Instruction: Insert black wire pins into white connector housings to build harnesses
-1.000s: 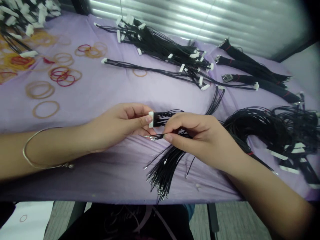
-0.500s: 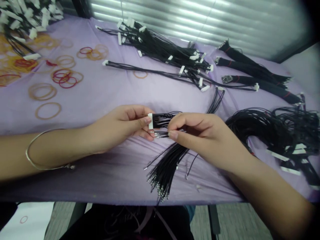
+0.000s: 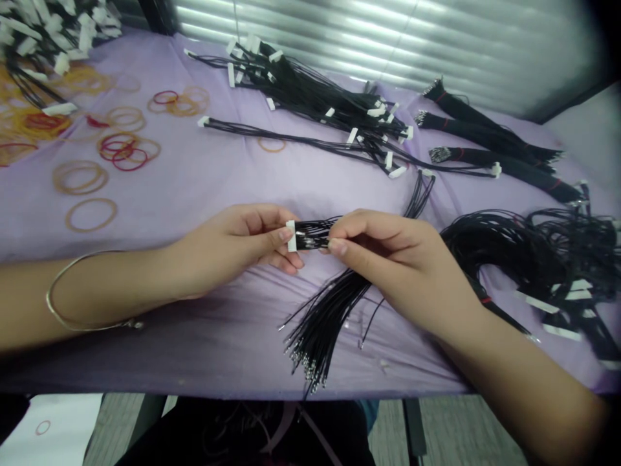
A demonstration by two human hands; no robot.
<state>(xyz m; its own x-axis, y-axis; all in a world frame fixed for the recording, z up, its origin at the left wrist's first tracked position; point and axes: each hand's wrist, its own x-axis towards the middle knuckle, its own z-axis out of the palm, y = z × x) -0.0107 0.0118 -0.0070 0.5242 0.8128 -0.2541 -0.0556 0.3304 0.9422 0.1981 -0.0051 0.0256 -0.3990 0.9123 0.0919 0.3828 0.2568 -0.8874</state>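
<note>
- Left hand (image 3: 228, 249): fingers curled, thumb pressed against them, pinching a narrow white plastic connector (image 3: 292, 235).
- Right hand (image 3: 392, 259): thumb and forefinger pressed together on thin black wires (image 3: 313, 234) just beside the connector, other fingers loosely curled.
- The wires run between the hands, then fan downward as a loose bundle with metal-crimped tips (image 3: 310, 369) over a lilac cloth-covered table (image 3: 218, 175).
- A thin metal bangle (image 3: 63, 304) circles the left wrist.
- Beyond the hands lie black wire bundles (image 3: 310, 97) with white connectors; tan and red rubber bands (image 3: 80, 178) lie scattered to the left.
</note>
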